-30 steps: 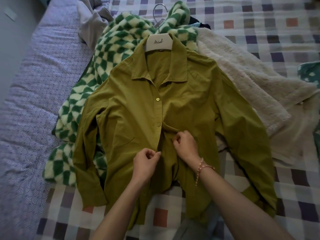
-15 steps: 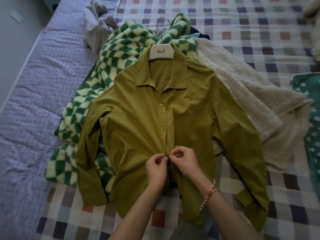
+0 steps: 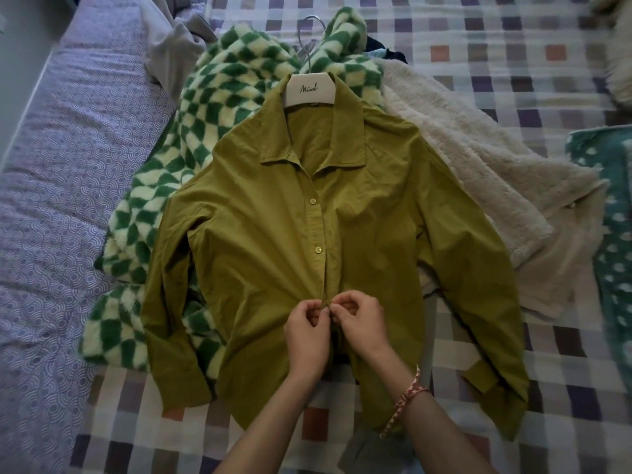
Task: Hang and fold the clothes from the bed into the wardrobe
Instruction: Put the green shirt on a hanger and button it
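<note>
An olive green shirt point(image 3: 273, 234) lies face up on the bed, its collar on a white hanger point(image 3: 310, 90) with a metal hook. Two upper buttons are fastened. My left hand point(image 3: 306, 331) and my right hand point(image 3: 362, 325) meet at the front placket, low on the shirt. Both pinch the placket edges with fingers curled, thumbs and fingertips together at one button spot. The button itself is hidden by my fingers. A bracelet sits on my right wrist.
A green-and-cream checkered fleece point(image 3: 219, 107) lies under the shirt to the left. A cream fluffy garment point(image 3: 478, 172) lies to the right, a grey garment point(image 3: 171, 46) at the top left, and a teal spotted fabric point(image 3: 615, 213) at the right edge. A checkered bedspread point(image 3: 513, 46) covers the bed.
My hands came together on the placket and the two shirt fronts closed below the second button. The view shifted slightly, so the shirt sits lower in frame.
</note>
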